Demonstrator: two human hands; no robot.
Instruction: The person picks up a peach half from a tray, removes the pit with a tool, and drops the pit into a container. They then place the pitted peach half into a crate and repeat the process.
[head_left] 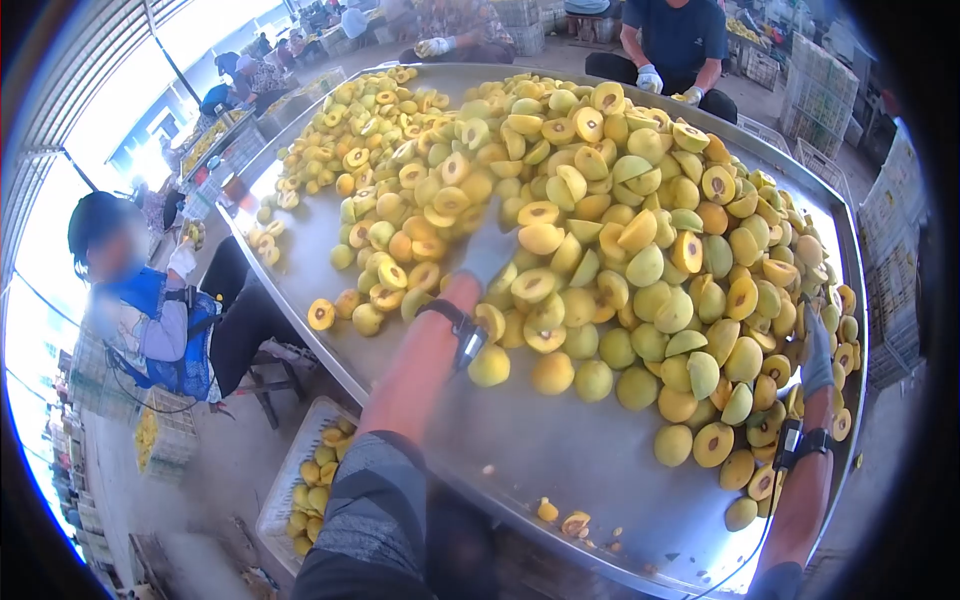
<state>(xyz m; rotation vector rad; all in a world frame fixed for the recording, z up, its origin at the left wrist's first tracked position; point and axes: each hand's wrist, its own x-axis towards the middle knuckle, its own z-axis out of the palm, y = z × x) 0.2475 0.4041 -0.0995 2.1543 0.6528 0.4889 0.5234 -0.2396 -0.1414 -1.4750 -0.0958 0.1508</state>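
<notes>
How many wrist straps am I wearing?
2. One on the left wrist, near the fruit pile; one on the right wrist, at the table's right edge. None seems hidden.

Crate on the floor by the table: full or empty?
Partly full: yellow fruit in the crate, bare bottom showing beside it.

Noted: fruit halves (640,270) yellow to pale green with brown pit hollows, bench (560,450) silver-grey, gloves grey on left hand (487,250) and blue-grey on right hand (817,350), wrist straps (462,330) black, sleeve (370,500) mottled grey, crate (285,470) white, co-worker's vest (165,340) blue.
</notes>
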